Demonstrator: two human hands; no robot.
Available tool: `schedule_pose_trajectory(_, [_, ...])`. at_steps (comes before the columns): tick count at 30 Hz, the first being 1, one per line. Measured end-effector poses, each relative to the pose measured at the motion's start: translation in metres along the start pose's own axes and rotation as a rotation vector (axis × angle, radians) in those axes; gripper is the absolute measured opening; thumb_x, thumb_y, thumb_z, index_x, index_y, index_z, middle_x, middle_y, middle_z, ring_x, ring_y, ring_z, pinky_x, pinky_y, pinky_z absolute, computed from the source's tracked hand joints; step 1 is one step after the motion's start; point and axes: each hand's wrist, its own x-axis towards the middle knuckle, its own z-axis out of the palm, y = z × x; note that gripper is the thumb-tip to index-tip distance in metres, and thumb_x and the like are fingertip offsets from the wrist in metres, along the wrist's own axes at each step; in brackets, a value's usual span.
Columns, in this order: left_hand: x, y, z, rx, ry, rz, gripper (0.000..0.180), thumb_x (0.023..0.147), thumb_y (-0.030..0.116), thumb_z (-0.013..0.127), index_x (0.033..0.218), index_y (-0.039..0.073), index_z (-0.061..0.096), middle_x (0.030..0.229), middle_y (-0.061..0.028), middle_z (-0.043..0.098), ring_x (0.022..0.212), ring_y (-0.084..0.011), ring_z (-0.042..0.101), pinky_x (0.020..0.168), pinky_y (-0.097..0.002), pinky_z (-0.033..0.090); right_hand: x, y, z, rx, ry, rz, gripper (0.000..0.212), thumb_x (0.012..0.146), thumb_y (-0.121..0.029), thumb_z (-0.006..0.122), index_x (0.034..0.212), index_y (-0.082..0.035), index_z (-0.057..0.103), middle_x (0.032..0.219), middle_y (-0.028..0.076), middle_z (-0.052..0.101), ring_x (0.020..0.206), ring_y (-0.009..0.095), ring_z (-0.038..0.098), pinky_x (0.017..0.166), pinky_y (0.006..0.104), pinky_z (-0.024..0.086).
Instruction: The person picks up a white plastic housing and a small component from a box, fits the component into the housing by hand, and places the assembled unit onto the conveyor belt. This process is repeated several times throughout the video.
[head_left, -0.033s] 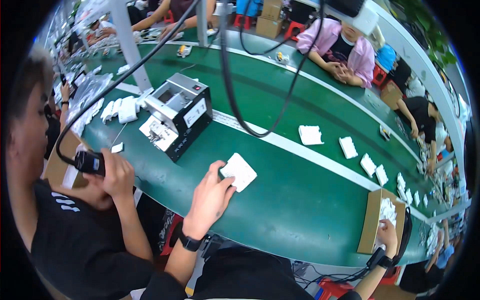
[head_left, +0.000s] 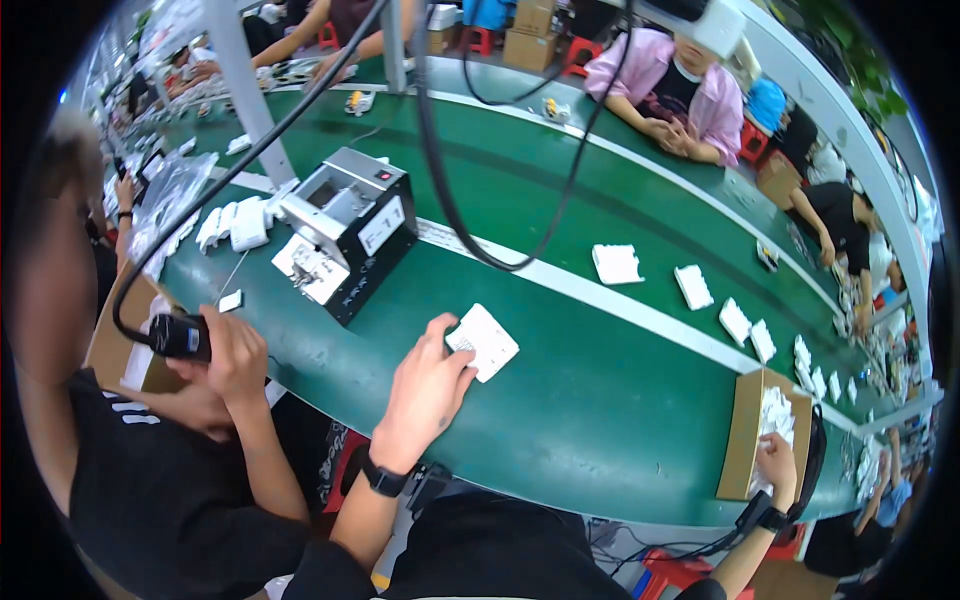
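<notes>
On the green work surface, my left hand (head_left: 425,400) grips a flat white plastic cover (head_left: 486,345) by its near-left edge, with thumb and fingers closed on it. Its far and right sides stick out past my fingertips. Over to the right, my right hand (head_left: 776,464) reaches into an open cardboard box (head_left: 738,445). Small white parts (head_left: 777,415) fill the box, and my curled fingers are down among them. What they pinch, if anything, is hidden.
A black and silver machine (head_left: 350,230) stands to the left of centre. White plastic housings (head_left: 617,264) lie in a row beyond the pale divider strip. Close on my left, a co-worker's hand (head_left: 237,357) holds a black corded tool (head_left: 182,337). A black cable (head_left: 505,262) hangs overhead.
The whole view has shifted slightly. My left hand and the white cover sit a touch further right; my right hand stays in the box.
</notes>
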Motion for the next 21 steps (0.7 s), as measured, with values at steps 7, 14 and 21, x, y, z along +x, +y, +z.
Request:
schedule_pose_trajectory(7, [0.064, 0.024, 0.024, 0.239, -0.107, 0.331, 0.021, 0.083, 0.021, 0.084, 0.089, 0.003, 0.075, 0.127, -0.0148, 0.066, 0.105, -0.0291, 0.067, 0.088, -0.0448, 0.054, -0.004, 0.006, -0.008, -0.067, 0.167, -0.055, 0.014, 0.085, -0.008, 0.072, 0.097, 0.0, 0.07, 0.073, 0.012, 0.069, 0.071, 0.024, 0.069, 0.066, 0.0398, 0.053])
schedule_pose_trajectory(14, [0.096, 0.04, 0.045, 0.231, -0.152, 0.307, 0.022, 0.087, 0.022, 0.083, 0.093, 0.004, 0.072, 0.083, -0.0119, 0.069, 0.075, -0.0325, 0.072, 0.064, -0.0448, 0.055, -0.014, -0.081, -0.034, -0.168, 0.474, -0.03, 0.013, 0.092, -0.008, 0.069, 0.098, 0.002, 0.065, 0.088, 0.018, 0.073, 0.076, 0.031, 0.076, 0.067, 0.0405, 0.057])
schedule_pose_trajectory(21, [0.115, 0.029, 0.059, -0.051, 0.021, 0.561, 0.032, 0.084, 0.032, 0.086, 0.105, 0.011, 0.073, 0.112, -0.0023, 0.069, 0.102, -0.0262, 0.062, 0.087, -0.0395, 0.05, -0.033, -0.269, 0.004, 0.166, 0.132, -0.393, 0.009, 0.091, -0.001, 0.066, 0.099, -0.002, 0.06, 0.067, 0.003, 0.059, 0.058, 0.007, 0.057, 0.054, 0.0259, 0.045])
